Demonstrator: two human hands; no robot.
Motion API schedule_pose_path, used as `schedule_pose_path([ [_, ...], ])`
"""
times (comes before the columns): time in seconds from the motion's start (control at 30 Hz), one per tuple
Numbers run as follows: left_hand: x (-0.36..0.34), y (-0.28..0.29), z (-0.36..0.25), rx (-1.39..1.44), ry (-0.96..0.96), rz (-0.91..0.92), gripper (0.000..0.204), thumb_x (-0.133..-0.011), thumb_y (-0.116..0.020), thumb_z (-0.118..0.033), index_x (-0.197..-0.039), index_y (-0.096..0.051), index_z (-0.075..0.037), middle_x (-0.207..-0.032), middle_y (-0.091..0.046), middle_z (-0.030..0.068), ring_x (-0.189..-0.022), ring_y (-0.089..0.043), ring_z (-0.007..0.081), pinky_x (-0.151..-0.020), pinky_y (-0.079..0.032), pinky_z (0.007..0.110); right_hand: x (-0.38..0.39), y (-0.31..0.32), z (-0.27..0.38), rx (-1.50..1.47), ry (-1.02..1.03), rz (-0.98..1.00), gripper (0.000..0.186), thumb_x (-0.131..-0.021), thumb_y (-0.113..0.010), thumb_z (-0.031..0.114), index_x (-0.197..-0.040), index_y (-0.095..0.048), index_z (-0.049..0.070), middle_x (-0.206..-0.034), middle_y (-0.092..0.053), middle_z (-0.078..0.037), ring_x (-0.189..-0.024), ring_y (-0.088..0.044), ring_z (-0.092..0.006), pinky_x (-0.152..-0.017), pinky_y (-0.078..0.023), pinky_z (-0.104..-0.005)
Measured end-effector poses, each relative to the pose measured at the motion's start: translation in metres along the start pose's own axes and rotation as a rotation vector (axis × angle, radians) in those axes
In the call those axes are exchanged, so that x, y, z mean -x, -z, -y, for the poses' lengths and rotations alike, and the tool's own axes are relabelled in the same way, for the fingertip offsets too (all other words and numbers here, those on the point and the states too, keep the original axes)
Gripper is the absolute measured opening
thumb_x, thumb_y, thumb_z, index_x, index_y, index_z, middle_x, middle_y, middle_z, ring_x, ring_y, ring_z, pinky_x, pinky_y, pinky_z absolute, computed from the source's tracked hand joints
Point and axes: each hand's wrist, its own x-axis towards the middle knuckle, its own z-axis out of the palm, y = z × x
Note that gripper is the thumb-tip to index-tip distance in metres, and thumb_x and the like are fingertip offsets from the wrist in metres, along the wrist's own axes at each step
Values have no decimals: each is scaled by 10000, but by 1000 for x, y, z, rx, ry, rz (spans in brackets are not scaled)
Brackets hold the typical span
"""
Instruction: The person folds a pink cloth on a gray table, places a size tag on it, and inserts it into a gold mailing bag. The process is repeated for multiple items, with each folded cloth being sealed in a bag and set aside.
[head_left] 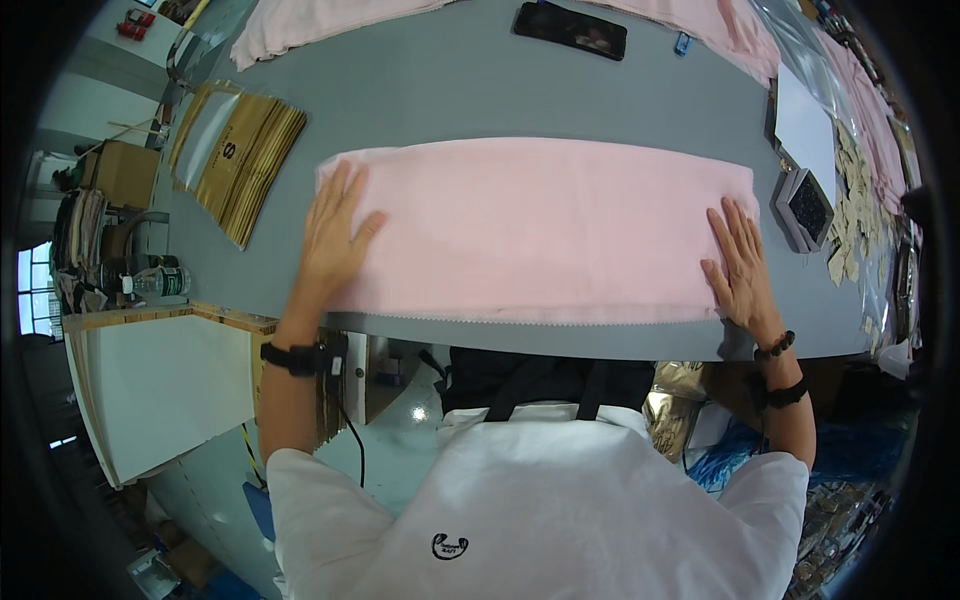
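Hands (336, 238) (741, 272) flat on pink cloth (540, 230), dark print (230, 150) on gold packets (262, 140).

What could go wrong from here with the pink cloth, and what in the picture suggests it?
The pink cloth lies close to the near edge of the table, so it might slip over. The left hand and right hand rest at opposite ends; uneven pressure could wrinkle it. The right wrist's beaded bracelet might snag it.
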Motion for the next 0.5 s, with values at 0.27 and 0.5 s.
schedule_pose_path([
  [0.27,28,21,10,-1,249,-51,532,-974,-693,-232,-1443,-567,-15,-1512,-514,261,-1401,-478,433,-1172,-372,479,-14,28,-21,-109,-49,-99,429,-982,-650,341,-1329,-660,89,-1368,-642,-181,-1231,-620,-353,-1033,-497,-459],
  [0.5,69,22,-5,304,703,-135,592,-865,-826,-193,-1368,-595,17,-1053,-582,56,-892,-506,159,-795,-454,300,-106,40,-148,124,-326,-409,312,-951,-677,286,-1191,-726,92,-1047,-750,-124,-936,-715,-343,-833,-570,-439],
])
